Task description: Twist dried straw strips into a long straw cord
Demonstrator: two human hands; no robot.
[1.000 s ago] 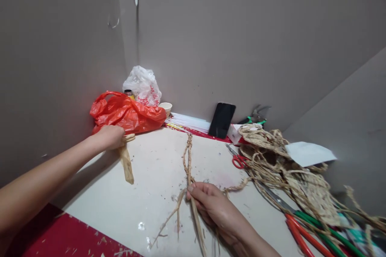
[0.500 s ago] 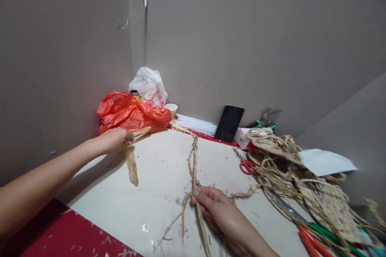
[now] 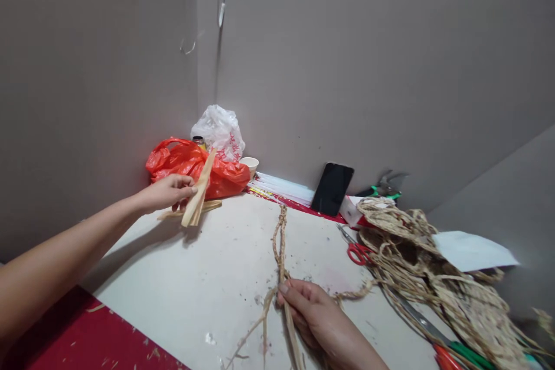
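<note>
A flat, pale dried-leaf strip (image 3: 200,192) is pinched in my left hand (image 3: 170,192), tilted up in front of the red bag. More such strips (image 3: 212,205) lie on the table just below that hand. My right hand (image 3: 315,312) grips a thin braided cord (image 3: 282,243) of plant fibre low on its length, between thumb and fingers. The cord's twisted part runs away from me toward the table's back edge. Loose fibre ends (image 3: 263,318) spread from the grip toward me.
Behind my left hand slump a red plastic bag (image 3: 182,159), a white bag (image 3: 220,127) and a small cup (image 3: 250,165). A phone (image 3: 333,189) leans against the wall. On the right are red scissors (image 3: 358,253), pliers (image 3: 385,188), coiled fibre rope (image 3: 403,248) and white paper (image 3: 474,250).
My left hand has lifted a leaf strip and turned it upright, where before it was over the strips near the bag. My right hand stays on the cord. The view has shifted slightly.
</note>
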